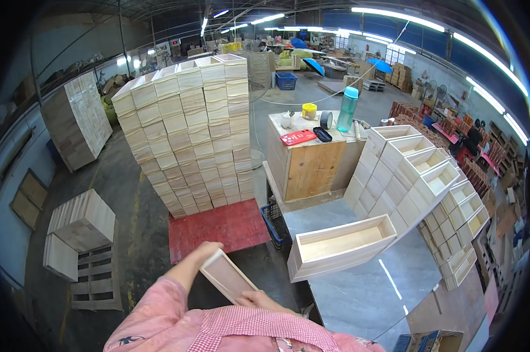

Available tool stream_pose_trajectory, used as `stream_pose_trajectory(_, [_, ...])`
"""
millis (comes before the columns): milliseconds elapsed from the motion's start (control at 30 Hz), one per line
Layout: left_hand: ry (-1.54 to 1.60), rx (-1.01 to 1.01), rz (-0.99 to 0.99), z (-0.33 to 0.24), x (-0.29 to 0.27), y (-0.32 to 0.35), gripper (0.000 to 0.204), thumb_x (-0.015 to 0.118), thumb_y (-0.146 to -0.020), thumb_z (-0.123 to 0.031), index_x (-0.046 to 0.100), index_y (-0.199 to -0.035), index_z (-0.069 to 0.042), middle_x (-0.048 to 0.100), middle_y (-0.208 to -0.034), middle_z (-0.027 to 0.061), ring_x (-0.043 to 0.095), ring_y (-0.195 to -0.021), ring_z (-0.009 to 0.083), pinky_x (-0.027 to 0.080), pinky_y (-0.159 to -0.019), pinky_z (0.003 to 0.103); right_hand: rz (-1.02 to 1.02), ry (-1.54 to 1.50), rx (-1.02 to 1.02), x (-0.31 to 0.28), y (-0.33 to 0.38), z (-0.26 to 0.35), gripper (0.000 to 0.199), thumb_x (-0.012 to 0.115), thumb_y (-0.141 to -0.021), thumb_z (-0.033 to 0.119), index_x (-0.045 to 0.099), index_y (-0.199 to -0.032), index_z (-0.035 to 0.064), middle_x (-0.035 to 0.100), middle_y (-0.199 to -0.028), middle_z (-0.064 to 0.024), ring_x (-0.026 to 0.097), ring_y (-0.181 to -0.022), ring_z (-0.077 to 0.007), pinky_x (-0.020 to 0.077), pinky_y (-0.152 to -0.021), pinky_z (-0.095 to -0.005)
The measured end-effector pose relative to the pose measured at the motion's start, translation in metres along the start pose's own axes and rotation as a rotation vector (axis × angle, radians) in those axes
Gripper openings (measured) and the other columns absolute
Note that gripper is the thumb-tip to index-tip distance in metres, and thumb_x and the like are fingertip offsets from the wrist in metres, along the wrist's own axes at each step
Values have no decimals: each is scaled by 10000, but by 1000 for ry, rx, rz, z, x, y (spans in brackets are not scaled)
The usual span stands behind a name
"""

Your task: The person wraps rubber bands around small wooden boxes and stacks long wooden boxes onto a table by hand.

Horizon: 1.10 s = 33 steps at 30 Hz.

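Note:
A long, shallow box of pale wood (228,278) is held between my two hands, tilted close in front of my body. My left hand (209,251) grips its far end, fingers closed around the edge. At the near end, my right hand (261,300) is closed on the rim. To the right, an open-topped wooden box (341,239) rests on the grey work table (359,299). Straight ahead of my left hand, a tall stack of wooden boxes (189,135) stands on a red board (218,234).
More boxes (388,182) are piled on the table's far right. A wooden cabinet (315,167) carries a teal bottle (347,110), a yellow tub (309,110) and a red phone case (298,137). A blue crate (274,220) sits beside the table. A pallet (95,278) holds wooden panels at left.

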<state>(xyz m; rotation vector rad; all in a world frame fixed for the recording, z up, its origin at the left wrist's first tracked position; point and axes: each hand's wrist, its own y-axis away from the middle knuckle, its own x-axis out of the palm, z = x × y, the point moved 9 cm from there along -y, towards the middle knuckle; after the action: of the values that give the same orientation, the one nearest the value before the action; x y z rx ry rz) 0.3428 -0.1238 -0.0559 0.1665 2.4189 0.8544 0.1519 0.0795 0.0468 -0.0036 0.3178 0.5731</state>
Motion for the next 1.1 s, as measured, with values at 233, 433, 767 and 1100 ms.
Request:
stream_pose_trajectory(233, [614,62,-135,48,-233,-32,302,536,-824,-325,689,-703,-95,659,-689,127,655,-651,293,527,-660,458,-294,-39,420,-18,120,-150,394,602,-967,390,660,-978,0,704,-933,-209,687,-898,-280,508,-801,-387])
stream_pose_trajectory(433, [-753,477,-568,-107,-184,144,442,601,-787,-513,771,-799,-105,716,-826,184,701,-841,359,550,-768,455,-462,355,767,-35,98,-122,353,613,-924,264,616,-1191,32,692,-1076,-236,662,-1067,-368,513,-856,-410])
stream_pose_trajectory(767, [-742,1119,172,-128,-66,228,434,717,-766,-548,746,-730,-117,678,-751,110,632,-846,265,408,-839,420,-318,140,-436,-10,-94,111,330,833,-767,237,646,-931,19,616,-855,-116,589,-855,-267,476,-767,-352])
stream_pose_trajectory(1100, [-530,784,124,-58,-110,184,1167,838,-626,-564,317,-1497,11,490,-1329,327,449,-1317,432,385,-1087,466,-526,256,-495,14,-107,102,212,638,-921,124,640,-1076,-20,582,-830,-166,598,-743,-316,488,-690,-378])
